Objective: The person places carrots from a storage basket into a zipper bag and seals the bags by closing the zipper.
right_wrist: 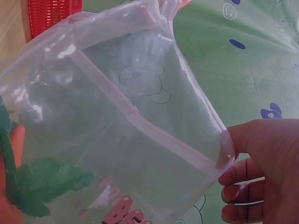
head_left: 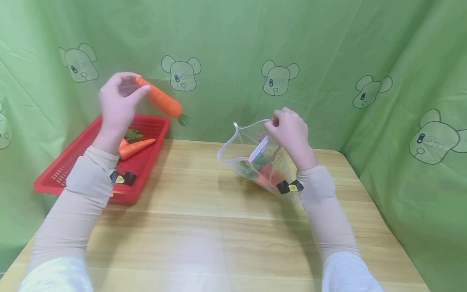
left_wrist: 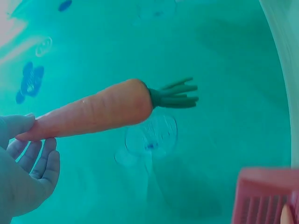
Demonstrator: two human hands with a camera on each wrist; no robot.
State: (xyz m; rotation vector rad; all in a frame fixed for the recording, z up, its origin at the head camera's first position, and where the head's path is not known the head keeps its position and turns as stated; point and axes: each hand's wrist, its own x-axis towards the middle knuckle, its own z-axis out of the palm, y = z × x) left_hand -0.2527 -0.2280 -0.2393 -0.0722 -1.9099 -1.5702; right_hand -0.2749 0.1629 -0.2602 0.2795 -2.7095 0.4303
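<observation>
Above the red perforated plastic basket [head_left: 65, 170], at ten o'clock on the pale wooden table [head_left: 219, 227], the left hand [head_left: 118, 101] pinches an orange toy carrot with a green stalk [head_left: 160, 99] by its thin tip, clear of any support. At two o'clock from table centre, the right hand [head_left: 290, 136] pinches the zip rim of a clear printed plastic bag [head_left: 251, 156], holding its mouth open towards nine o'clock.

Risks, as judged: a tip-only pinch may let the heavy stalk end swing or slip; the soft rim, held at one point, may sag shut and block entry.

Contents: the basket holds at least one more orange carrot [head_left: 136, 148] with green leaves; the bag already holds orange and green items, apparently carrots.
</observation>
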